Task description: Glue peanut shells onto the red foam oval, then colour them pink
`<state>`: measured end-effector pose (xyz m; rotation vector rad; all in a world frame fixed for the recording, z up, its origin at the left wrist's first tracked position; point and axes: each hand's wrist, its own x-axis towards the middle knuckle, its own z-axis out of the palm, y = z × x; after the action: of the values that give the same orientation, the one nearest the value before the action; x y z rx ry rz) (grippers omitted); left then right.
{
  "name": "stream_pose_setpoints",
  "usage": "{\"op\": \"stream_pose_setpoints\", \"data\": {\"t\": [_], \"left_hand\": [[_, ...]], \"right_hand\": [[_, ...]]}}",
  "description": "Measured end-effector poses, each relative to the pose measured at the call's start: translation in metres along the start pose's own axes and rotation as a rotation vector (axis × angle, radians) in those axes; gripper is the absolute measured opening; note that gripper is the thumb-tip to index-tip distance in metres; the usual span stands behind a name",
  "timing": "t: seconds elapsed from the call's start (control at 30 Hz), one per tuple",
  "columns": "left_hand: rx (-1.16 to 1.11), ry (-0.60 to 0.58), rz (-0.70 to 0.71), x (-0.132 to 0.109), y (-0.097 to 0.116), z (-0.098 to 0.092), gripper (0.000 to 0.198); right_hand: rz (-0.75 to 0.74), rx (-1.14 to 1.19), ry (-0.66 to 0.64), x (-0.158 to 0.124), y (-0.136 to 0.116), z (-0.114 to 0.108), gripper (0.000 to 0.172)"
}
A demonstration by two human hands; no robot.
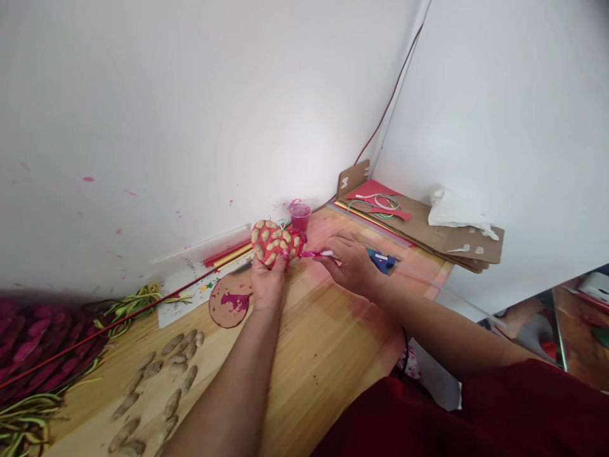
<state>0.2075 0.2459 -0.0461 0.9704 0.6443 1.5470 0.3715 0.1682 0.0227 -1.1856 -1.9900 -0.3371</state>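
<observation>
My left hand [268,284] holds up a red, roughly heart-shaped piece [275,243] studded with unshelled peanuts, thumb on its front near the bottom. Its right end is coated a wet-looking pinkish red. Closed round a paintbrush [325,253] with a pale handle, my right hand [353,264] brings the pink tip against or very near that right end. Just behind stands a clear plastic cup [299,218] of pink paint. A rounded brown cardboard piece [219,308], smeared with magenta, lies left of my left wrist.
Loose peanuts [172,403] lie on the wooden table [304,362] at the lower left. Purple-painted pieces [35,339] and green strands [133,304] sit farther left. A blue tool [382,260], stacked cardboard [419,233] and a white plastic bag [457,208] are to the right. White walls border the table.
</observation>
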Motion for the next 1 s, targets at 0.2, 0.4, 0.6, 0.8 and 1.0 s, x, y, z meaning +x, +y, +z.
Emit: {"op": "stream_pose_setpoints", "data": {"t": [0.2, 0.4, 0.6, 0.8, 1.0], "left_hand": [[-0.024, 0.04, -0.071, -0.001, 0.004, 0.001, 0.057], [-0.031, 0.053, -0.096, -0.002, 0.008, 0.003, 0.06], [-0.005, 0.049, -0.108, 0.0, 0.006, 0.0, 0.06], [-0.004, 0.054, -0.14, -0.001, 0.008, 0.001, 0.064], [-0.027, 0.085, -0.153, -0.001, 0.011, 0.004, 0.066]], "right_hand": [[-0.012, -0.038, 0.013, 0.001, -0.002, -0.005, 0.01], [-0.005, -0.007, -0.008, 0.0, -0.003, -0.004, 0.007], [-0.012, -0.01, -0.004, -0.001, -0.002, -0.007, 0.014], [-0.02, -0.002, -0.023, -0.001, -0.003, -0.006, 0.014], [-0.016, -0.02, -0.002, -0.002, 0.0, -0.009, 0.012]]}}
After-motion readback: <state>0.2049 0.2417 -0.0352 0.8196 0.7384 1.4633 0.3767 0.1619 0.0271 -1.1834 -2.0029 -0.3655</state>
